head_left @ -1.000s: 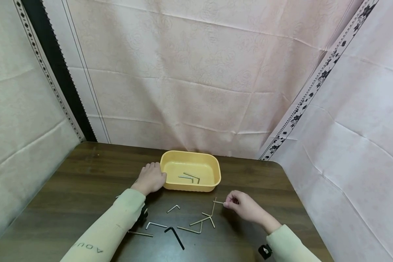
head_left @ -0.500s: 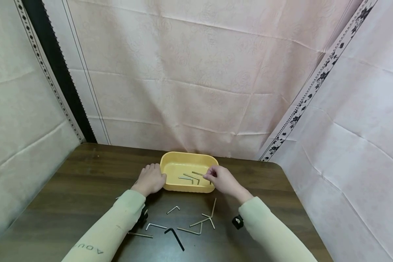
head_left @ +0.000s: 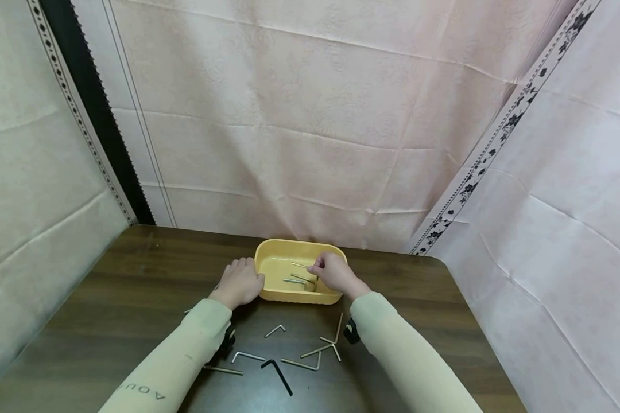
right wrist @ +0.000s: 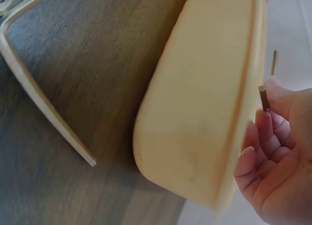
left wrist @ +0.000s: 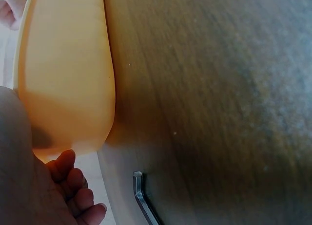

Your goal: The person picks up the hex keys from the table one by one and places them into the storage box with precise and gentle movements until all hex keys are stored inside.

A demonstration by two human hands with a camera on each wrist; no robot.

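Brass-coloured, bent metal hex key (head_left: 299,265) is pinched between the thumb and fingers of the bare right hand (head_left: 336,273), over the inside of a yellow, rounded-rectangular plastic tray (head_left: 272,261). Whether its tip touches the tray's floor cannot be told. Two other keys lie on that floor near the front wall: a silver L-shaped hex key (head_left: 293,281) and, just beside it, a second brass-coloured hex key (head_left: 301,277). At the tray's left end the bare left hand (head_left: 239,283) grips the rim, its fingers curled against the outside.

In front of the tray, nearest to it, is a small silver L-shaped hex key (head_left: 272,331). Farther in front lie a longer silver hex key (head_left: 250,356), a black L-shaped hex key (head_left: 280,376) and a brass-coloured L-shaped key (head_left: 299,365). Out past the tray's front right corner, two brass-toned bent keys (head_left: 338,328) meet at their bends. Toward the front left, a straight-looking brass key (head_left: 224,370) is partly covered by the pale green left sleeve (head_left: 165,358). Beneath the tray spreads a dark brown wood-grain table (head_left: 134,310); behind it hangs pale pinkish patterned cloth (head_left: 310,126).
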